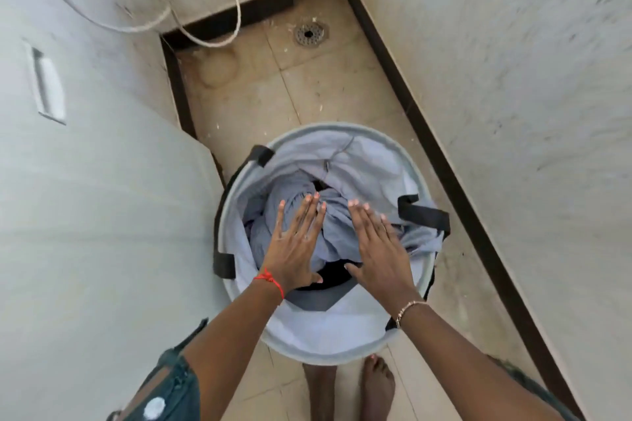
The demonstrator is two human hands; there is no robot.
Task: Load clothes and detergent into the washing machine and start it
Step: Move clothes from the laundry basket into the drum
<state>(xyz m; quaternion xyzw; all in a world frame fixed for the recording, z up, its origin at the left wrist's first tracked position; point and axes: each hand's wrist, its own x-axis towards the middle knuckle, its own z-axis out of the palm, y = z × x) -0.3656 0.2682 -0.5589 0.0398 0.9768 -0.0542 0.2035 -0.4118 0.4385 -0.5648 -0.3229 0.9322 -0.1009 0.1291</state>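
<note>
A round grey laundry basket [345, 342] with black strap handles stands on the floor in front of my feet. Inside it lies a crumpled pile of pale blue-grey clothes [337, 225], with a dark garment [333, 278] showing near the front. My left hand [295, 243] and my right hand [379, 243] are both stretched flat over the pile, fingers apart, holding nothing. The white side of the washing machine [85, 215] fills the left of the view; its lid and controls are out of sight.
A recessed handle [49, 85] sits in the machine's side. White hoses [205, 37] loop down behind it. A round floor drain [310, 33] lies in the tiled floor at the back. A white wall [513, 79] with dark skirting closes the right.
</note>
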